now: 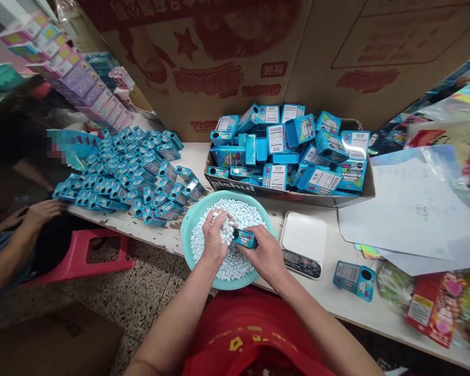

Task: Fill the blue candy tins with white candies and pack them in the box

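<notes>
A mint-green basin full of small white candies sits at the table's front edge. Over it, my left hand is curled around a scoop of the same candies. My right hand grips a small blue candy tin by its far end. The tin lies tilted on its side, with its dark round opening turned toward the candies in my left hand. Fingers and candies partly hide that opening.
A cardboard box heaped with blue tins stands behind the basin. Many tins crowd the table at left. A white scale, two loose tins and papers lie at right. Another person's hand is at far left, beside a red stool.
</notes>
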Available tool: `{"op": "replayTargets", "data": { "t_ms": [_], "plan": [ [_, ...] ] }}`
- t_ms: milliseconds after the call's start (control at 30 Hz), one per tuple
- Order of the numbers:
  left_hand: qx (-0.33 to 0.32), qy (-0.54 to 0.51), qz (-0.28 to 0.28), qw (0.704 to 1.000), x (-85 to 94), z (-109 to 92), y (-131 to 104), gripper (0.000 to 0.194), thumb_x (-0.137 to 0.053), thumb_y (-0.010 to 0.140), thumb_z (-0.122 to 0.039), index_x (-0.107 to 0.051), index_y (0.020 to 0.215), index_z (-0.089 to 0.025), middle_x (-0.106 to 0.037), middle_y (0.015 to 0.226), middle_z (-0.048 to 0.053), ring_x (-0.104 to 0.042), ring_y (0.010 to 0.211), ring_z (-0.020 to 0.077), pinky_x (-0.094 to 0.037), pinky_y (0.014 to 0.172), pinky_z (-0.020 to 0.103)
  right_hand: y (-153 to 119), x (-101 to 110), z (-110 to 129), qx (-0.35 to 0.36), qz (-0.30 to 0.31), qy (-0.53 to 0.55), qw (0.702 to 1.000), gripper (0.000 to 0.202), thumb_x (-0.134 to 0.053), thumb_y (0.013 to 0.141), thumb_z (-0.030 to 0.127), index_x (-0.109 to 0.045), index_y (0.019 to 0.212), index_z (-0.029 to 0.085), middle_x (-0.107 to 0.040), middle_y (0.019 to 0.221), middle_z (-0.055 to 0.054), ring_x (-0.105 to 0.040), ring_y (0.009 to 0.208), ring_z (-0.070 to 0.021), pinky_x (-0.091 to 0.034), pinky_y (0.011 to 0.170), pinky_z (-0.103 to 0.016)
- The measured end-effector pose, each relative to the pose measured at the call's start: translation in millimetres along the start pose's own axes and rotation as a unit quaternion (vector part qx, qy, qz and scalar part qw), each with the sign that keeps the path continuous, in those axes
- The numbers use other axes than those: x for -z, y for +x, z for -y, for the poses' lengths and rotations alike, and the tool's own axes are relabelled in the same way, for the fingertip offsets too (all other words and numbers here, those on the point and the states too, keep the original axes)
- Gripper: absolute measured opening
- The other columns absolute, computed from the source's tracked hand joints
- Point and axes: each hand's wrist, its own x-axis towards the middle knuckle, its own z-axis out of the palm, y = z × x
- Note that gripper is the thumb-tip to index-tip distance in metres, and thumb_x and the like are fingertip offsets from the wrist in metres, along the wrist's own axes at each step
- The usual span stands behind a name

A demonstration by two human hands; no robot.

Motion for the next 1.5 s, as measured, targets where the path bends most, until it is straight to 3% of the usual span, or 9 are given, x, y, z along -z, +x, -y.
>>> {"op": "replayTargets", "data": {
  "t_ms": [133, 333, 600, 1033, 1267, 1500],
  "plan": [
    [-0.043, -0.008, -0.024, 0.999, -8.1, -5, 1, 0.024, -0.068, 0.066, -0.032, -0.050, 0.069, -0.017, -0.054, 0.063, -0.003, -0.055, 0.056, 0.0087, -0.045, 0.056, 0.021, 4, -2, 12, 0.015, -0.005, -0.008, 1.000, 0.023, -0.065, 0.076, 0.025, -0.060, 0.098, 0.023, -0.065, 0.093, -0.006, -0.061, 0.090, -0.0234, -0.047, 0.076, -0.035],
    [-0.037, 0.004, -0.047, 0.998, -13.8, -10, 3, 0.025, -0.071, 0.066, -0.033, -0.054, 0.074, -0.016, -0.061, 0.070, 0.000, -0.059, 0.060, 0.0104, -0.048, 0.058, 0.023, 7, 6, 13, 0.009, -0.002, 0.010, 1.000, 0.025, -0.069, 0.073, 0.025, -0.060, 0.096, 0.022, -0.065, 0.093, -0.006, -0.061, 0.091, -0.0240, -0.047, 0.077, -0.036],
    [-0.065, 0.024, -0.018, 0.997, -24.4, -11, 1, 0.025, -0.070, 0.069, -0.032, -0.051, 0.073, -0.017, -0.056, 0.064, -0.003, -0.053, 0.049, 0.0074, -0.044, 0.049, 0.021, 6, 6, 10, -0.001, -0.019, 0.017, 1.000, 0.023, -0.069, 0.071, 0.024, -0.061, 0.092, 0.021, -0.064, 0.089, -0.005, -0.059, 0.086, -0.0229, -0.047, 0.075, -0.035],
    [-0.082, 0.042, 0.021, 0.995, -31.7, -10, 1, 0.020, -0.067, 0.074, -0.030, -0.052, 0.075, -0.017, -0.051, 0.057, -0.006, -0.047, 0.043, 0.0057, -0.044, 0.049, 0.020, 10, 15, 7, -0.017, -0.027, 0.034, 0.999, 0.023, -0.070, 0.071, 0.023, -0.062, 0.093, 0.021, -0.064, 0.090, -0.005, -0.059, 0.089, -0.0236, -0.045, 0.076, -0.035],
    [-0.124, 0.086, 0.022, 0.988, -31.2, -7, 1, 0.016, -0.066, 0.075, -0.027, -0.055, 0.075, -0.015, -0.058, 0.063, -0.003, -0.056, 0.051, 0.0075, -0.045, 0.054, 0.020, 11, 15, 7, -0.026, -0.019, 0.044, 0.999, 0.025, -0.070, 0.070, 0.023, -0.062, 0.094, 0.021, -0.063, 0.090, -0.005, -0.059, 0.089, -0.0234, -0.046, 0.077, -0.036],
    [-0.102, 0.065, 0.043, 0.992, -35.1, -11, -8, 0.023, -0.068, 0.075, -0.032, -0.051, 0.072, -0.016, -0.050, 0.054, -0.006, -0.040, 0.037, 0.0033, -0.035, 0.038, 0.017, 6, 16, 14, -0.040, -0.024, 0.078, 0.996, 0.024, -0.068, 0.070, 0.021, -0.063, 0.093, 0.021, -0.063, 0.090, -0.005, -0.059, 0.088, -0.0223, -0.046, 0.078, -0.035]
  ]
}}
